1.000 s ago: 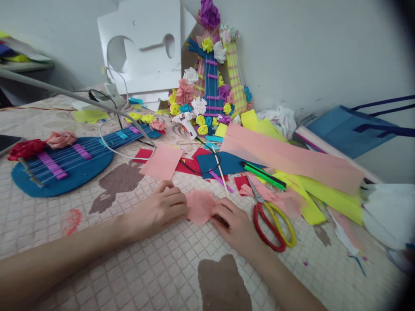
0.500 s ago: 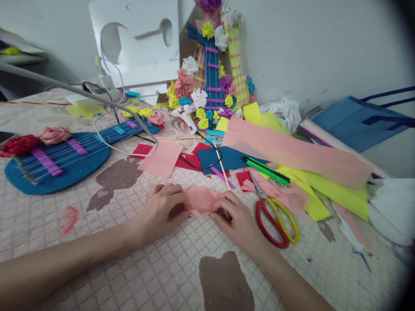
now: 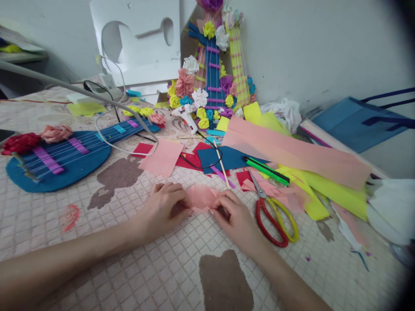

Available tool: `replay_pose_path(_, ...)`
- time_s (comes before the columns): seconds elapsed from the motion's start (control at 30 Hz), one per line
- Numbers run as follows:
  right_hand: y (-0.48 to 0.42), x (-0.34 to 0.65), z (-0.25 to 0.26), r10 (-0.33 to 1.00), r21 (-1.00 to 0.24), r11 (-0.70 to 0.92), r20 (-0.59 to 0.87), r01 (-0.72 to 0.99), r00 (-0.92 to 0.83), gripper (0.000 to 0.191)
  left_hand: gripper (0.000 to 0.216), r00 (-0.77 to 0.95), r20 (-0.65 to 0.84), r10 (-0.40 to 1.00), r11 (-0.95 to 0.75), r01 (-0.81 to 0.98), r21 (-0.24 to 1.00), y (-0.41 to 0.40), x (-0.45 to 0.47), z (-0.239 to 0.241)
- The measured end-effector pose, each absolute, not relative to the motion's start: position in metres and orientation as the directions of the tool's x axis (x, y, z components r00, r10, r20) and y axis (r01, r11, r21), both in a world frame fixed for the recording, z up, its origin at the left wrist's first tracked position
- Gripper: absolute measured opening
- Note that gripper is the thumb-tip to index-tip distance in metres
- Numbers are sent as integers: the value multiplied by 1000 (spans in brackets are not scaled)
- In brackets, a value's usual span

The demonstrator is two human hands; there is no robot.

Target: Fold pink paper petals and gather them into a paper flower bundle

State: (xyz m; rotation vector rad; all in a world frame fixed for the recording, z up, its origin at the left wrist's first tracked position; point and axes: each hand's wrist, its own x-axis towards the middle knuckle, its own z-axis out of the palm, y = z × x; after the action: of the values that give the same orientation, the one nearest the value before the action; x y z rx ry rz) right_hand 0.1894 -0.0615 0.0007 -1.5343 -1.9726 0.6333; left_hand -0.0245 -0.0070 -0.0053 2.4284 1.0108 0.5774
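Note:
Between my hands a small piece of pink crepe paper is stretched just over the table, its edges gathered and ruffled. My left hand pinches its left side, and my right hand pinches its right side; the fingertips are partly hidden. Scissors with one red and one yellow handle lie beside my right hand. Behind my hands lie a pink paper square, a thin wooden stick and a green box cutter.
A blue paper guitar with paper flowers lies at left under a pale cable. A white glue gun rests in front of decorated paper guitars. Long pink crepe paper, yellow sheets and scraps spread at right. A white foam board leans behind.
The lower edge of the pink paper looks more ruffled between my fingers. Both hands keep their pinch and have hardly moved.

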Motion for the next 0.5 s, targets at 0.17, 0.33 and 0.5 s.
replay_pose_path(0.17,-61,187,1,972,-652,234,155,721,-175,9,14,634,190,750,-620,573,536,-7,-24,-5)
replay_pose_path(0.33,-61,184,-2,973,-630,230,175,742,-153,10,11,625,203,753,-633,606,482,-8,-21,-6)
replay_pose_path(0.5,-61,182,-4,969,-611,235,206,756,-134,9,12,632,222,743,-657,622,427,-10,-19,-6)
